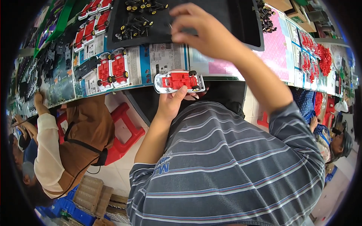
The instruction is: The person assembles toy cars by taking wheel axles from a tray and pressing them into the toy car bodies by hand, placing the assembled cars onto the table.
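Note:
My left hand [171, 102] grips a toy car body [175, 80] at the table's front edge, thumb along its near side. The car lies underside up, with a white shell and red inner part. One axle with two black wheels [193, 81] sits at its right end; no wheels show at the left end. Over the black tray [211, 26] hovers my right hand [203, 32], slightly blurred, its fingers bent and apart from the thumb. Nearest to it are loose wheel axles [135, 28], black with yellow hubs, in the tray's left part.
Two wheeled car bodies [112, 69] lie left of the tray, beside a black part [86, 68]. More red-and-white bodies [89, 30] stand behind. Red parts [310, 56] lie far right. A person in brown [85, 120] sits at left near a red stool [126, 132].

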`<state>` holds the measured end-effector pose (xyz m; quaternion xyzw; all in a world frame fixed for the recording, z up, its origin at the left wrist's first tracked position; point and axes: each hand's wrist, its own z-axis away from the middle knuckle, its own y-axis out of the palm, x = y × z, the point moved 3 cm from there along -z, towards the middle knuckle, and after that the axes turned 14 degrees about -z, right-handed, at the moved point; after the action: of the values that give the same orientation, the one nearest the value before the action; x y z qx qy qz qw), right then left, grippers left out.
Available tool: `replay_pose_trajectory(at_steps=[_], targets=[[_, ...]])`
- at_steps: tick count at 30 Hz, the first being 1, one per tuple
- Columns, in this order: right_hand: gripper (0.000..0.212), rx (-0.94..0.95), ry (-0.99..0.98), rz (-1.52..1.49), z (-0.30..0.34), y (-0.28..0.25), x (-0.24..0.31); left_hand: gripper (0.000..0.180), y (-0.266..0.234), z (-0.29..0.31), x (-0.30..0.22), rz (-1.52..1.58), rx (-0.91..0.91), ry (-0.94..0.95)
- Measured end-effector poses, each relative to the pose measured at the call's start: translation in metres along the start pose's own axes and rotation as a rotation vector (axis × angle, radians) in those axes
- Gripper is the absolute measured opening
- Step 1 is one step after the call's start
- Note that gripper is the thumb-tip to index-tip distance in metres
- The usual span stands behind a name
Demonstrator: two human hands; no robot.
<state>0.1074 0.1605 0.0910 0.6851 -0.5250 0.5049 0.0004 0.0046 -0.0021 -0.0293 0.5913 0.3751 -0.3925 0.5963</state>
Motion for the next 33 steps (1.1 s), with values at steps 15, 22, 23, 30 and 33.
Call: replay_pose_trajectory(at_steps=[15, 22, 23, 30, 33], targets=[[0.05, 0.035, 0.387, -0.181, 0.077, 0.018, 0.044, 0.028, 0.011, -0.005, 0.034, -0.208, 0.27, 0.016], [0.051, 0.066, 0.39, -0.23, 0.081, 0.021, 0.046, 0.036, 0.01, 0.0, 0.021, -0.583, 0.26, 0.265], [0.051, 0.066, 0.384, -0.232, 0.082, 0.019, 0.045, 0.038, 0.012, 0.003, 0.02, -0.395, 0.267, 0.093], [0.024, -0.071, 0.506, -0.123, 0.104, -0.006, -0.012, 0.052, -0.003, 0.015, -0.013, -0.063, 0.117, -0.061], [0.015, -0.185, 0.699, -0.075, 0.134, 0.003, -0.057, 0.06, -0.024, 0.022, -0.023, -0.111, -0.003, -0.016]])
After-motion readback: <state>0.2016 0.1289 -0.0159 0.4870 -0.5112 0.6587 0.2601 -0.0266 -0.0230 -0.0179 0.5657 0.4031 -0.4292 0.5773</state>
